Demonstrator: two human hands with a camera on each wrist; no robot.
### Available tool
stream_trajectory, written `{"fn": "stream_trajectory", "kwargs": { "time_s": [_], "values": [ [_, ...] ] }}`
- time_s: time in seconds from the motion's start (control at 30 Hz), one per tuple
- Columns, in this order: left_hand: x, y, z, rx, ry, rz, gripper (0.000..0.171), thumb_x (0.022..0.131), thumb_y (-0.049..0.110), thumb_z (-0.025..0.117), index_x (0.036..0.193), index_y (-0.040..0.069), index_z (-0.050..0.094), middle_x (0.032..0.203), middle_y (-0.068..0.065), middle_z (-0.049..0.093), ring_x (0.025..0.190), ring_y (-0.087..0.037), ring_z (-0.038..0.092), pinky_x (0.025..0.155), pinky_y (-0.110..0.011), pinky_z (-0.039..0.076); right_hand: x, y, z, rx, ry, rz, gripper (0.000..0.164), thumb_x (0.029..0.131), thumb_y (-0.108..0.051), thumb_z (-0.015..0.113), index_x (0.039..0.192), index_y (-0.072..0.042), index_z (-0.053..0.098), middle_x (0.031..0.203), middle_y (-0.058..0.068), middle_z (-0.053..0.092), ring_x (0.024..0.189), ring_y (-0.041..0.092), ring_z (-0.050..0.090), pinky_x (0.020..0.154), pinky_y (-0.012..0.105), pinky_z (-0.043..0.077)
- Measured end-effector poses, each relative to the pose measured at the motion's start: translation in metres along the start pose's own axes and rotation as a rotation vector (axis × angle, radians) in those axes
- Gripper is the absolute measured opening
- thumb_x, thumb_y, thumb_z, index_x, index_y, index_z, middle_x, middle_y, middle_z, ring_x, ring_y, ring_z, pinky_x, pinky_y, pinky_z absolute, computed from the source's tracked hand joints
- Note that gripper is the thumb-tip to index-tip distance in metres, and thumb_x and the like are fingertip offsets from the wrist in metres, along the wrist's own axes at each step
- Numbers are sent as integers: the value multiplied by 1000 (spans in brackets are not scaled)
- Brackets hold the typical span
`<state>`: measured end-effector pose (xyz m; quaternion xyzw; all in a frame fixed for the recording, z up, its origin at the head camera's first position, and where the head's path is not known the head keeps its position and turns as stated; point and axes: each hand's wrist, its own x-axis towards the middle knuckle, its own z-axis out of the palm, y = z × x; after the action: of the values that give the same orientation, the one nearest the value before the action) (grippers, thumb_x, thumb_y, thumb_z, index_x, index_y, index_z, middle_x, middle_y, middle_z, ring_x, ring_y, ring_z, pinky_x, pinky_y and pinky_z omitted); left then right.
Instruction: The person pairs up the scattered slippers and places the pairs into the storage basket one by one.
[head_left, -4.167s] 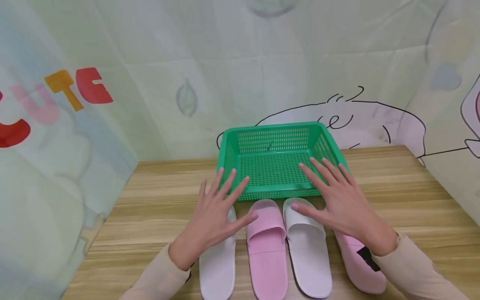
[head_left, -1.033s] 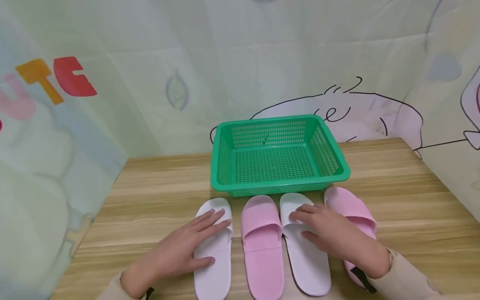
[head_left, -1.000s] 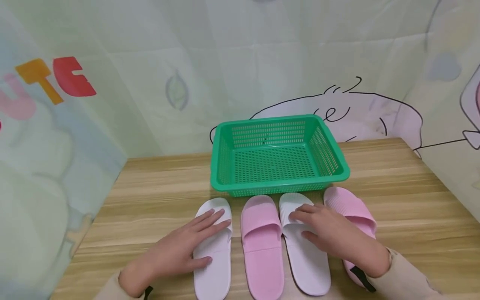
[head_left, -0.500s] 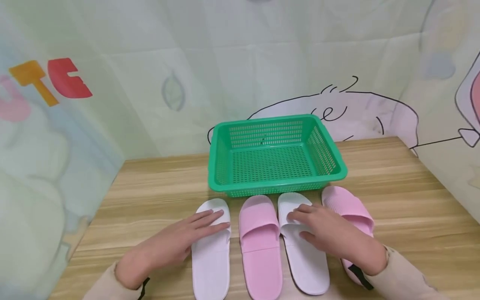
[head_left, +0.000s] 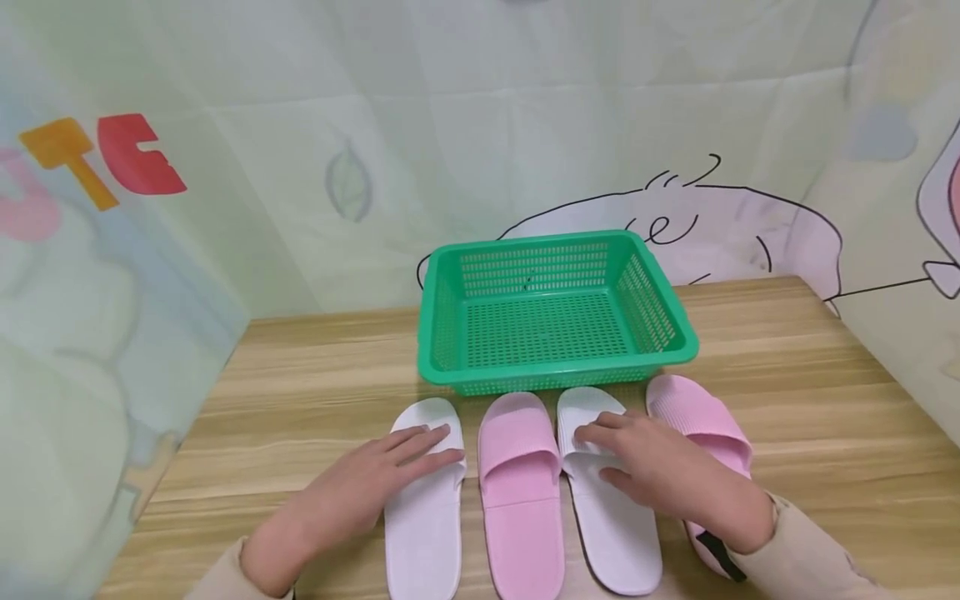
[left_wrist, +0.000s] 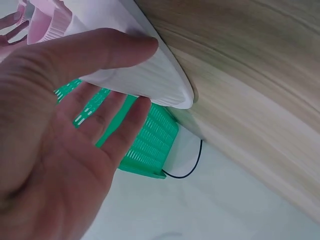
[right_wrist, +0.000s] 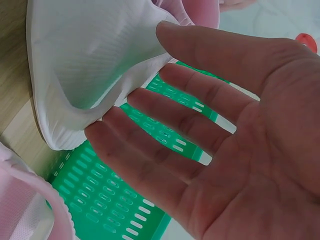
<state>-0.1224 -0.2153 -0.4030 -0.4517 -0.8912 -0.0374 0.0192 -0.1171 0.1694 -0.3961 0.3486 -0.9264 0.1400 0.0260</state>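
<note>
Two white slippers and two pink ones stand in a row, alternating, toes toward a green basket. My left hand (head_left: 337,500) rests its fingertips on the strap of the left white slipper (head_left: 423,533); its thumb is hidden in the head view. In the left wrist view that hand (left_wrist: 65,155) has fairly straight fingers, the thumb across the white slipper (left_wrist: 155,80). With loosely extended fingers, my right hand (head_left: 660,462) touches the strap of the other white slipper (head_left: 618,542). The right wrist view shows the right hand's fingertips (right_wrist: 97,132) along that strap's edge.
Between the white slippers lies a pink slipper (head_left: 525,533). Another pink slipper (head_left: 697,412), partly covered by the right forearm, sits at the row's right end. Behind them stands the green basket (head_left: 558,371), nothing inside, on a wood-grain table (head_left: 322,367) against a printed cloth.
Both hands came down from above the basket's front edge, where their fingers were spread, onto the white slippers. The left thumb has since moved off the sole. The slippers stay in place.
</note>
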Motion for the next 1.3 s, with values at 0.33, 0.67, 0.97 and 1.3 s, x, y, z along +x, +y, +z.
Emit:
{"fn": "stream_trajectory", "kwargs": {
  "time_s": [0.33, 0.67, 0.97, 1.3],
  "values": [
    [2, 6, -4, 22, 9, -17, 103, 68, -33, 63, 154, 25, 53, 156, -9, 56, 139, -32, 56, 102, -50, 57, -1, 0, 0, -5, 11, -12, 44, 81, -7, 89, 119, -18, 72, 102, -4, 67, 84, 22, 65, 72, 38, 56],
    [3, 6, -6, 16, 7, -23, 100, 71, -31, 65, 153, 24, 54, 155, -10, 57, 138, -33, 57, 99, -51, 59, 1, 0, 0, 9, 10, -5, 43, 81, -7, 89, 120, -17, 72, 102, -3, 68, 84, 23, 66, 72, 39, 57],
    [1, 9, -6, 6, 5, -48, 101, 71, -31, 64, 154, 26, 54, 155, -9, 57, 137, -33, 58, 99, -51, 58, 0, -3, 1, 6, 18, -2, 43, 81, -9, 89, 120, -16, 73, 103, -2, 68, 84, 24, 67, 72, 40, 57],
    [-3, 11, -9, -15, 12, -77, 102, 70, -32, 63, 153, 26, 54, 157, -9, 55, 140, -35, 55, 97, -52, 59, 0, -1, -1, 15, 24, -11, 43, 81, -8, 89, 121, -16, 73, 106, -1, 69, 90, 24, 70, 78, 42, 59]
  ]
}}
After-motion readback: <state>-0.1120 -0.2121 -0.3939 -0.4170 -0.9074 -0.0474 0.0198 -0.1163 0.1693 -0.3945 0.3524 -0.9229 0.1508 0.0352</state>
